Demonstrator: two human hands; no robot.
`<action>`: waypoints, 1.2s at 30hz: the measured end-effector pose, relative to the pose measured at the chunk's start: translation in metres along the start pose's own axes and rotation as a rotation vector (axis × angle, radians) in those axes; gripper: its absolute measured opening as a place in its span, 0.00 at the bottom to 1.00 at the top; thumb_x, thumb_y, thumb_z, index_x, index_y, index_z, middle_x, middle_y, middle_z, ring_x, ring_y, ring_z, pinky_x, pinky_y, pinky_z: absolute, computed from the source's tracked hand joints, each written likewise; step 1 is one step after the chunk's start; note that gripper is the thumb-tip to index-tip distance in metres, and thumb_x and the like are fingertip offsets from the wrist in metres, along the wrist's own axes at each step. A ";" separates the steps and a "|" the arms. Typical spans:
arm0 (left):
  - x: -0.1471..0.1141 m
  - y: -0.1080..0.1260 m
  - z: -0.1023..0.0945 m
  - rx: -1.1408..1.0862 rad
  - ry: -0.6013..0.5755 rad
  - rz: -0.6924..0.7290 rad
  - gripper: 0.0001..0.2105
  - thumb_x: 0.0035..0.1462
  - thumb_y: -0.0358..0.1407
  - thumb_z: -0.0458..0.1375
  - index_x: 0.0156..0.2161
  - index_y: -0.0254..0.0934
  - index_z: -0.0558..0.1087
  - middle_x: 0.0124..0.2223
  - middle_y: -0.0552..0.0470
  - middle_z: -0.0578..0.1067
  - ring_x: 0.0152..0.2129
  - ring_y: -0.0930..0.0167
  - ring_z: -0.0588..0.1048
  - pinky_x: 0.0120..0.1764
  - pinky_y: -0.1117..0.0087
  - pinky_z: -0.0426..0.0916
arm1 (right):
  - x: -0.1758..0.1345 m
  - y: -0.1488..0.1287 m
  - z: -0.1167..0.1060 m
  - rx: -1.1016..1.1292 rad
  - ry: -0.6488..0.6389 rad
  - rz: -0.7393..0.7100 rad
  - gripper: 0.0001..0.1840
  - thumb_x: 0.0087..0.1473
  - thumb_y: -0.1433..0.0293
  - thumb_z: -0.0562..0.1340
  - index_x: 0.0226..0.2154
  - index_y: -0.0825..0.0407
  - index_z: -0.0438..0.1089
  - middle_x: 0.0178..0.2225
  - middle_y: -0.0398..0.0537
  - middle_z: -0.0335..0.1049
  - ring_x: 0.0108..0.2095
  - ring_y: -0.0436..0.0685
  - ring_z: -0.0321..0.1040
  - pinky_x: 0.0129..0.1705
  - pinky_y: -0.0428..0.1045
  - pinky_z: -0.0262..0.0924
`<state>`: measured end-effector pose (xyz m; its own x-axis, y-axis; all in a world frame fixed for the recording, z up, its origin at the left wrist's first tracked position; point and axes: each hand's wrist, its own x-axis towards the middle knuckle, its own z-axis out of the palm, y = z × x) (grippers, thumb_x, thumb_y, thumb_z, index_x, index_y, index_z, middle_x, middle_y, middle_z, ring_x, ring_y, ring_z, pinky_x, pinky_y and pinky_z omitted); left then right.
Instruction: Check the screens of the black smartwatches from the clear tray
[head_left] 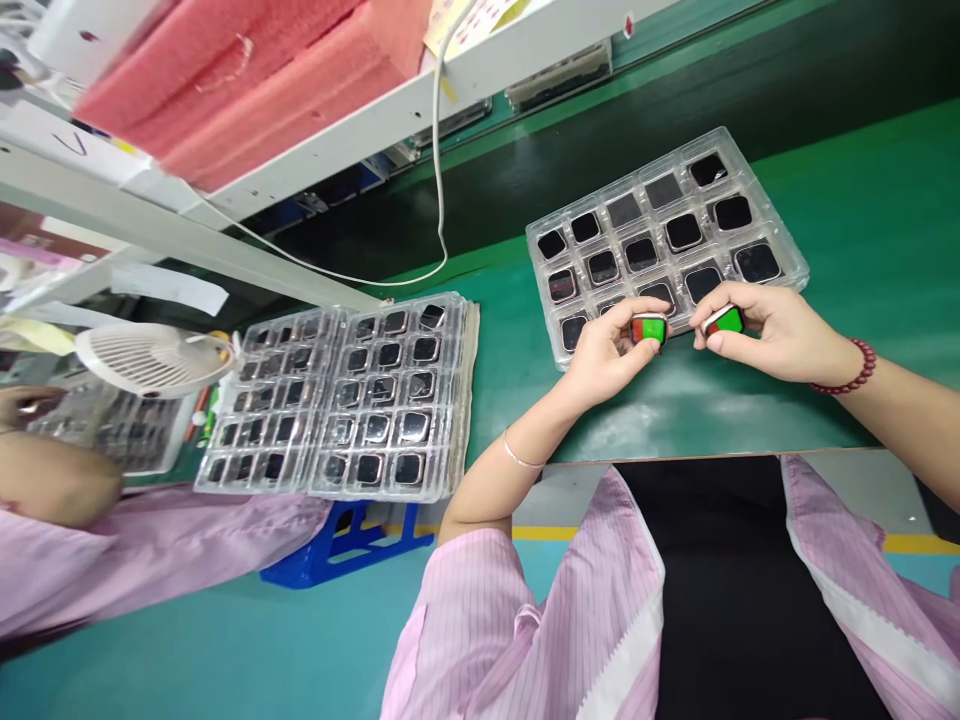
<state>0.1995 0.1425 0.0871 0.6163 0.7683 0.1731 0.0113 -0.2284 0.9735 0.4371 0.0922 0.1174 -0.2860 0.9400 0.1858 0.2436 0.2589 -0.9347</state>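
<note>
My left hand (611, 350) pinches a smartwatch body (649, 329) whose lit screen is split into red and green. In my right hand (784, 335) is a second smartwatch body (724, 322), also showing red and green. Both are held apart from each other, over the near edge of a clear plastic tray (796, 268). Rows of dark-screened watch bodies, such as one watch body (683, 232), sit in the tray's pockets. Two pockets in the far row look to hold no watch. My hands hide part of the near row.
To the left, clear trays (459, 400) of watches lie side by side on the green bench (510, 290). A white fan (150, 355) and a co-worker's arm (60, 470) are farther left. A white cable (437, 150) hangs from the shelf (322, 140) bearing pink foam (300, 80).
</note>
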 end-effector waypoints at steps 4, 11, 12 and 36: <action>0.001 0.001 0.000 -0.002 0.012 -0.009 0.25 0.59 0.50 0.67 0.55 0.36 0.74 0.47 0.44 0.82 0.37 0.69 0.81 0.41 0.70 0.75 | 0.000 0.001 -0.001 -0.019 0.005 0.005 0.07 0.54 0.62 0.69 0.35 0.47 0.76 0.31 0.44 0.76 0.30 0.58 0.72 0.36 0.53 0.67; 0.001 0.004 -0.002 -0.006 0.018 -0.057 0.24 0.68 0.54 0.55 0.55 0.36 0.75 0.46 0.43 0.83 0.32 0.70 0.82 0.30 0.73 0.70 | -0.001 0.001 -0.002 0.018 0.015 -0.009 0.11 0.52 0.58 0.71 0.35 0.46 0.77 0.31 0.44 0.76 0.30 0.58 0.72 0.36 0.53 0.67; 0.001 0.003 -0.003 -0.002 0.010 -0.061 0.24 0.67 0.54 0.56 0.57 0.37 0.74 0.47 0.43 0.83 0.33 0.69 0.82 0.31 0.73 0.71 | -0.001 0.000 -0.002 0.032 0.011 -0.007 0.12 0.53 0.58 0.71 0.37 0.46 0.77 0.31 0.45 0.77 0.30 0.58 0.72 0.36 0.53 0.67; 0.002 -0.002 -0.001 -0.011 -0.014 0.028 0.29 0.62 0.51 0.64 0.62 0.39 0.70 0.55 0.41 0.79 0.52 0.61 0.80 0.52 0.62 0.78 | -0.001 0.006 0.001 0.071 0.040 0.063 0.18 0.51 0.70 0.70 0.46 0.45 0.78 0.45 0.48 0.81 0.45 0.65 0.79 0.48 0.59 0.77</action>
<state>0.2002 0.1453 0.0859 0.6273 0.7530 0.1986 -0.0149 -0.2433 0.9698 0.4378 0.0924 0.1116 -0.2351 0.9623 0.1369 0.1933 0.1843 -0.9637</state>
